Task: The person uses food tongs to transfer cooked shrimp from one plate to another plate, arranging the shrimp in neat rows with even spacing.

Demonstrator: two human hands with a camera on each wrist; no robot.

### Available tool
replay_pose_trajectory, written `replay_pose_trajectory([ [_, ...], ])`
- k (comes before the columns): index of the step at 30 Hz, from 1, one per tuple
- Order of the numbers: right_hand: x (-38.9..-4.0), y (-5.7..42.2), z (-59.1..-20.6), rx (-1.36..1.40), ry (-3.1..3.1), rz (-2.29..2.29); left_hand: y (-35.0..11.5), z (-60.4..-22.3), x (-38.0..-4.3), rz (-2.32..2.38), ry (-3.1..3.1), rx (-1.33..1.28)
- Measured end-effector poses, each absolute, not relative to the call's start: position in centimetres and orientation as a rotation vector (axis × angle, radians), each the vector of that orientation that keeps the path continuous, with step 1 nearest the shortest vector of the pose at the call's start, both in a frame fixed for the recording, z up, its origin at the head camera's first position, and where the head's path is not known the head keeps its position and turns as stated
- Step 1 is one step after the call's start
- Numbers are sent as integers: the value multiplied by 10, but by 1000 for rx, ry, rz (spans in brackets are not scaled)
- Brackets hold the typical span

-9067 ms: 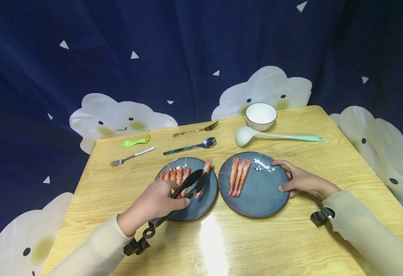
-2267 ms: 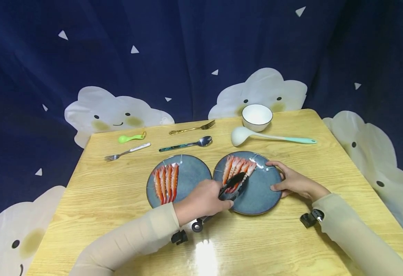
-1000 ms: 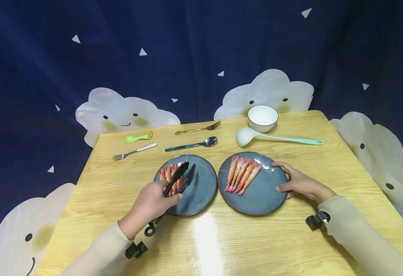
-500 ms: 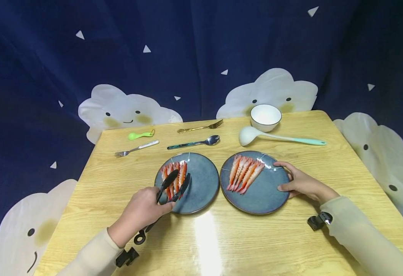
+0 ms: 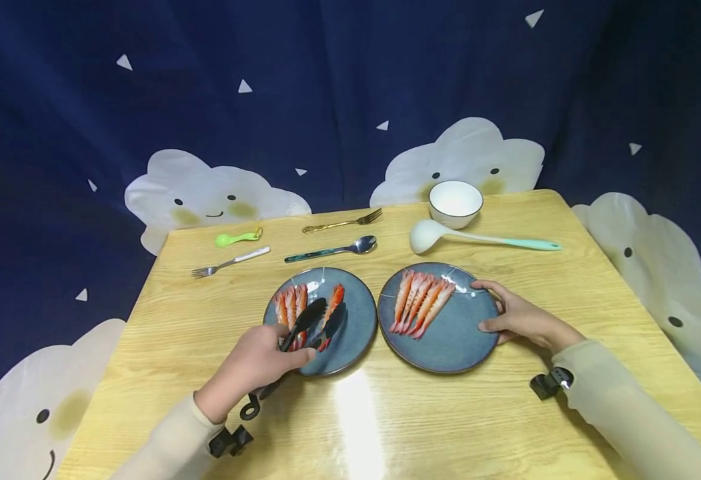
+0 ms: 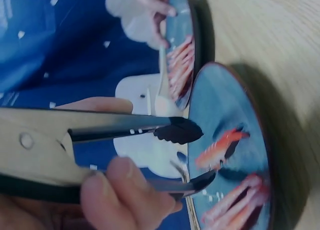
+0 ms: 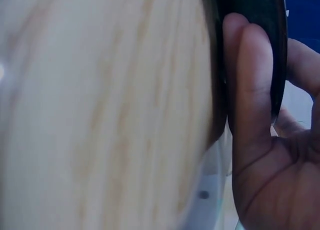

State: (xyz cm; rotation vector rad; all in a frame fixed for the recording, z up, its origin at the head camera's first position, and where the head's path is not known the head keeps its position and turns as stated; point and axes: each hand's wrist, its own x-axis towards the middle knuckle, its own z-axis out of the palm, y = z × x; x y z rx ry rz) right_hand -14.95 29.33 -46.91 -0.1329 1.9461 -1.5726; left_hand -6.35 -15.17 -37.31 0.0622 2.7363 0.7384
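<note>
One orange-red shrimp, newly parted, row of three remaining; left hand grips black tongs; right hand pinches round blue-glazed plate.

Indoor dining-style setting: wooden table, plates, cutlery, cloud-print curtain
</note>
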Motion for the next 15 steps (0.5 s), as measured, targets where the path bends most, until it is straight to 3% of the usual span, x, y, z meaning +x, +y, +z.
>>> replay_pose_trajectory([
  [15,-151,290,-465,-117,1962,-1550,-187,-373,-67,1085,2436,40],
])
